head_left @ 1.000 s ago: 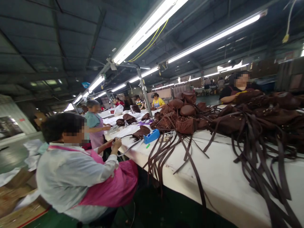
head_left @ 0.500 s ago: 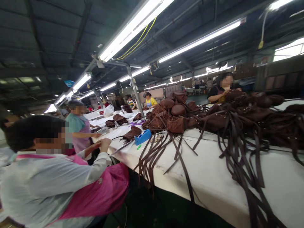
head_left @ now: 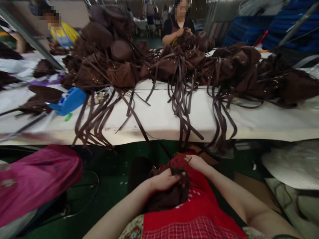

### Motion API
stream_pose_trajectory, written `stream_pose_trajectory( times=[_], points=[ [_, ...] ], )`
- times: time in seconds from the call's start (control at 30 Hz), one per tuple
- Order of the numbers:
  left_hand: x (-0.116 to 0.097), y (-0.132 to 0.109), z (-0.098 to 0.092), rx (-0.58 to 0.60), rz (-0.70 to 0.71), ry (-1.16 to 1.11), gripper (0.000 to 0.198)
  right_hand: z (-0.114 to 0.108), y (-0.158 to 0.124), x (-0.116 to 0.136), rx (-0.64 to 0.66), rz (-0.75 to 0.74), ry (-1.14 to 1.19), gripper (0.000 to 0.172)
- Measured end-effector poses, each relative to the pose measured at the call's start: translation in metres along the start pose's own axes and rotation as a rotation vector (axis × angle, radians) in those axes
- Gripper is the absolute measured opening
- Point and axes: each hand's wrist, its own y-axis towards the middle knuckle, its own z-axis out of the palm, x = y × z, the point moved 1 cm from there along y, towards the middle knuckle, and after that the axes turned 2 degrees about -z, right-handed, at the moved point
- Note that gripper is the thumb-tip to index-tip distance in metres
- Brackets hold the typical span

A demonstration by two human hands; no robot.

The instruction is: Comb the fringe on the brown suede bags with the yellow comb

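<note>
A dark brown bag [head_left: 166,199] lies in my lap, over a red apron [head_left: 204,196]. My left hand [head_left: 165,179] is closed round the gathered upper part of this bag, thumb on top. Just right of it, my right hand [head_left: 195,162] is held with its fingers pinched together. A thin brownish strand shows by those fingertips, too small and blurred to name. Part of the bag is hidden beneath my left hand and forearm.
Brown bags [head_left: 122,73] are heaped along the white table [head_left: 159,116], their straps [head_left: 183,113] hanging over its edge. A blue tape dispenser [head_left: 71,101] stands at left. A pink-aproned co-worker [head_left: 47,182] sits to my left; another person [head_left: 179,30] works across the table.
My view has swung right and down, from the neighbouring co-worker and ceiling lights to the table before me and my lap. Both my hands and the bag have come into view.
</note>
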Motion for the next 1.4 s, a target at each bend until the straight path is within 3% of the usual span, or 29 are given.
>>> stream_pose_trajectory(
  times=[0.1, 0.17, 0.23, 0.33, 0.47, 0.57, 0.67, 1.1, 1.27, 1.4],
  points=[
    [0.004, -0.001, -0.007, -0.194, -0.122, -0.221, 0.054, -0.012, -0.009, -0.010, -0.096, -0.028, 0.098, 0.040],
    [0.006, 0.002, -0.008, -0.125, -0.141, -0.398, 0.066, -0.022, -0.026, -0.005, -0.174, -0.132, 0.250, 0.042],
    [0.009, 0.008, -0.007, 0.015, -0.101, -0.540, 0.079, -0.031, -0.045, 0.008, -0.203, -0.246, 0.392, 0.042],
    [0.010, 0.012, -0.007, 0.110, 0.005, -0.624, 0.086, -0.040, -0.067, 0.028, -0.172, -0.358, 0.354, 0.037],
    [0.008, 0.007, -0.009, 0.104, 0.063, -0.399, 0.054, -0.038, -0.073, 0.044, -0.100, -0.442, 0.092, 0.031],
    [0.003, 0.003, -0.008, 0.095, 0.056, -0.130, 0.036, -0.031, -0.064, 0.049, -0.047, -0.393, -0.093, 0.032],
    [0.001, 0.002, -0.006, 0.084, 0.059, 0.015, 0.043, -0.023, -0.053, 0.051, 0.020, -0.332, -0.203, 0.033],
    [0.006, 0.007, -0.009, 0.012, 0.050, 0.098, 0.051, -0.012, -0.033, 0.038, -0.015, -0.058, -0.259, 0.036],
    [0.005, 0.008, -0.008, 0.013, 0.030, 0.145, 0.053, -0.003, -0.021, 0.027, -0.019, -0.022, -0.203, 0.042],
    [-0.015, -0.003, 0.004, 0.145, 0.108, 0.298, 0.050, 0.006, -0.012, -0.001, 0.020, 0.124, -0.158, 0.038]
  ],
)
